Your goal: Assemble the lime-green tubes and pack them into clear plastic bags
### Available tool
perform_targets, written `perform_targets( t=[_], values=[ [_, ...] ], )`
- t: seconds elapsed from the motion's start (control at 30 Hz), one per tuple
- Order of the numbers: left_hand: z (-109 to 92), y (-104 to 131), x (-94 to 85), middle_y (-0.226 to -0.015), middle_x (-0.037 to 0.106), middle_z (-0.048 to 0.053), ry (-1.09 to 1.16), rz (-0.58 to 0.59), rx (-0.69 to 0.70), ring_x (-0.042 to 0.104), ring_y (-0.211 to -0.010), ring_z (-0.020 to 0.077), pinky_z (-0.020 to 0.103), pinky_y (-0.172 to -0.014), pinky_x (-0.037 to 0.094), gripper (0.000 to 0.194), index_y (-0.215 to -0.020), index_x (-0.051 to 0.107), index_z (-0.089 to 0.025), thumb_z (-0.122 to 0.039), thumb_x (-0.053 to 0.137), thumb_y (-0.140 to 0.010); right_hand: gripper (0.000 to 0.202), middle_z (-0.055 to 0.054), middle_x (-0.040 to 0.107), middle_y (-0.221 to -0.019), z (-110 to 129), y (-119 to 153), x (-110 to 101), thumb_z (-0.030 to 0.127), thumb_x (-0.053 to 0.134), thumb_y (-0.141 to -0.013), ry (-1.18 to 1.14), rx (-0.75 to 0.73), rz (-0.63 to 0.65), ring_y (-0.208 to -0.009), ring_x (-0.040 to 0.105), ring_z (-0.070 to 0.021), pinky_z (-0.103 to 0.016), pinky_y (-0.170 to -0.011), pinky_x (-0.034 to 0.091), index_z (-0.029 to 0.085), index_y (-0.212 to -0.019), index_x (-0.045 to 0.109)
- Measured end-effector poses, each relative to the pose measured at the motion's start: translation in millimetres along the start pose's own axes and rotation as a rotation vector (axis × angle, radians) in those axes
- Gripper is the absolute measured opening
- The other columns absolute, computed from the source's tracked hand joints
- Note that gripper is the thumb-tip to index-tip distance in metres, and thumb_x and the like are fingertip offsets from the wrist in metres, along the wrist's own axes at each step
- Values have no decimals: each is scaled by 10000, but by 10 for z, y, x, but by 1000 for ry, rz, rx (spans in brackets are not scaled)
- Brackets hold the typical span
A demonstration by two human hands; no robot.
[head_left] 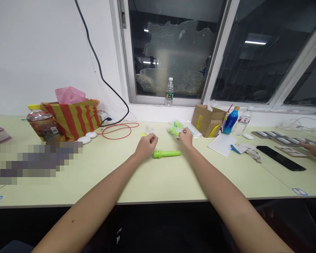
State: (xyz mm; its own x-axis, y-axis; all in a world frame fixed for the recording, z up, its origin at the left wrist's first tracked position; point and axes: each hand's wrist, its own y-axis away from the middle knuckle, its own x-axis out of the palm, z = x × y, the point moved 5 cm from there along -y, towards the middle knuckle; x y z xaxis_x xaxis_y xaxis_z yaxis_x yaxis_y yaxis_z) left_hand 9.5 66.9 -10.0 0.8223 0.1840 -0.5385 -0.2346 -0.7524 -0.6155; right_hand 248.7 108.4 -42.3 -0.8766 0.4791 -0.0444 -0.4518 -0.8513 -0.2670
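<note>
Containing green pieces [174, 131], a bag [180, 125] lies nearer right hand [186, 138] than left hand [146, 144]; I can't tell either grip.

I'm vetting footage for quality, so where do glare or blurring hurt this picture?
Head view: bright white strips, probably reflected lamps, mark the dark glass window panes; head view: blocky pixelation hides part of the pale yellow-green table at left; head view: the bright green cylindrical tube looks fairly crisp.
</note>
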Motion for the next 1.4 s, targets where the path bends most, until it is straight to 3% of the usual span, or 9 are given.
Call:
perform_targets(
  t=[0.17,0.3,0.43,0.53,0.6,0.73,1.07,1.23,1.4],
  values=[
    [-19,43,18,-570,472,-40,-64,66,51,416,-542,107,264,-567,317,227,-720,540,-197,-326,475,-894,247,68,426,-678,48,37,-367,69,652,-639,-463,42,-8,-591,445,-92,-331,-616,627,217,-685,459],
    [-17,17,8,-778,589,-6,34,3,27,531,-672,118,252,-623,417,166,-974,565,-205,-333,513,-882,271,60,497,-691,135,116,-634,54,697,-651,-659,70,206,-634,531,-104,-454,-727,641,207,-712,481],
    [-2,-16,-20,-1114,549,71,273,-93,-66,592,-765,117,233,-577,498,505,-1290,408,-224,-355,583,-835,283,63,514,-704,231,242,-685,85,749,-652,-649,91,400,-663,578,-115,-533,-780,618,205,-746,510],
    [-34,-14,-35,-1173,499,83,418,-92,-94,605,-761,111,211,-510,520,628,-1381,349,-270,-323,602,-809,274,56,525,-708,286,306,-606,126,772,-652,-623,81,481,-717,609,-142,-554,-785,609,209,-765,537],
    [-79,-8,-45,-1145,509,71,454,-74,-71,604,-748,109,202,-490,529,597,-1364,407,-280,-286,601,-799,270,52,535,-708,314,327,-566,139,781,-647,-610,74,500,-738,616,-149,-543,-789,610,211,-768,551],
    [-135,7,-37,-1035,559,57,457,-29,-46,603,-755,129,195,-473,535,317,-1122,589,-221,-278,593,-810,264,33,586,-755,352,334,-582,153,786,-630,-603,95,461,-779,642,-175,-519,-776,615,208,-761,563],
    [-144,6,2,-964,548,23,603,-23,-137,605,-640,111,249,-412,556,192,-937,554,-202,-346,598,-819,237,18,687,-815,336,346,-531,203,786,-686,-769,186,381,-719,675,-150,-301,-676,613,212,-825,594],
    [-136,-11,-13,-959,576,41,697,-49,-211,607,-748,153,283,-460,589,224,-934,499,-206,-349,616,-807,209,-50,722,-906,353,551,-261,193,758,-741,-844,288,475,-888,693,-221,-400,-800,615,193,-885,606],
    [-142,-23,13,-1025,553,31,785,-1,-256,587,-813,139,314,-553,614,306,-929,471,-218,-439,637,-799,206,-38,720,-922,312,546,-178,97,707,-747,-897,292,381,-898,703,-223,-424,-848,615,192,-896,602]
  ],
)
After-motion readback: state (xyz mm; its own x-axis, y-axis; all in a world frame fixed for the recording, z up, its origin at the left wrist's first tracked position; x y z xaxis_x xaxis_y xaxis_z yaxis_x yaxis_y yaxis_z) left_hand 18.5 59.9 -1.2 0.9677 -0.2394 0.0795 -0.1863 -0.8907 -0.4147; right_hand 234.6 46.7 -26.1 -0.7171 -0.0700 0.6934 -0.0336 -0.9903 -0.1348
